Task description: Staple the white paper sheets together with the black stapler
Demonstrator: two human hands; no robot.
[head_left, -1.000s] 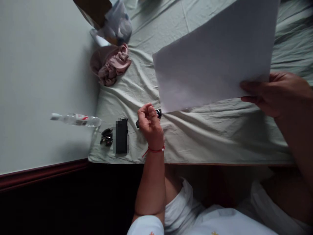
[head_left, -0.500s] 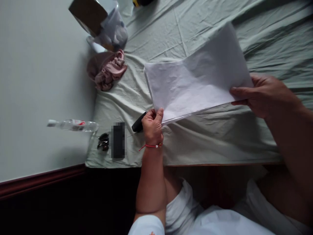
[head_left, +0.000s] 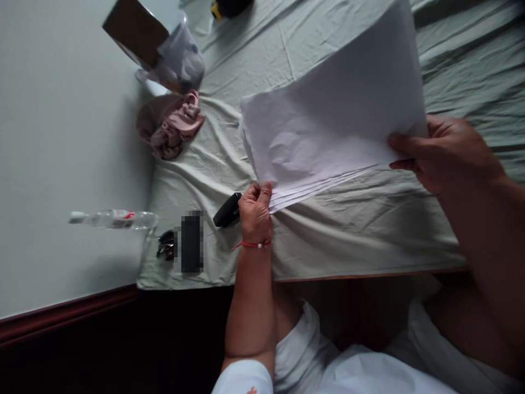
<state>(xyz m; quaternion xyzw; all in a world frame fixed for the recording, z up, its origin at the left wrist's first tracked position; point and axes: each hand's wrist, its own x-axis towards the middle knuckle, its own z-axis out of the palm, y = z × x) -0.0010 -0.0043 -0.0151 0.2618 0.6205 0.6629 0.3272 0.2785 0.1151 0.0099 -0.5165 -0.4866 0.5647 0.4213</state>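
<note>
Between my two hands I hold several sheets of white paper above the cloth-covered table. My left hand, with a red string bracelet at the wrist, pinches the near left corner, thumb on top. My right hand grips the right edge, thumb on top and fingers underneath. The paper curves up toward its far right corner, and its near edges are fanned slightly apart. A black object, perhaps a stapler, lies just left of my left hand and is partly hidden by it.
A green-grey cloth covers the table. Along the left are a clear plastic bottle, dark glasses, a blurred-out dark object, a pink cloth, a plastic bag and a brown box. A black-and-yellow item sits at the back.
The paper's right side has risen, and its near edges have spread into visible layers. Both hands keep their grip. The view has shifted slightly, showing more of the black object.
</note>
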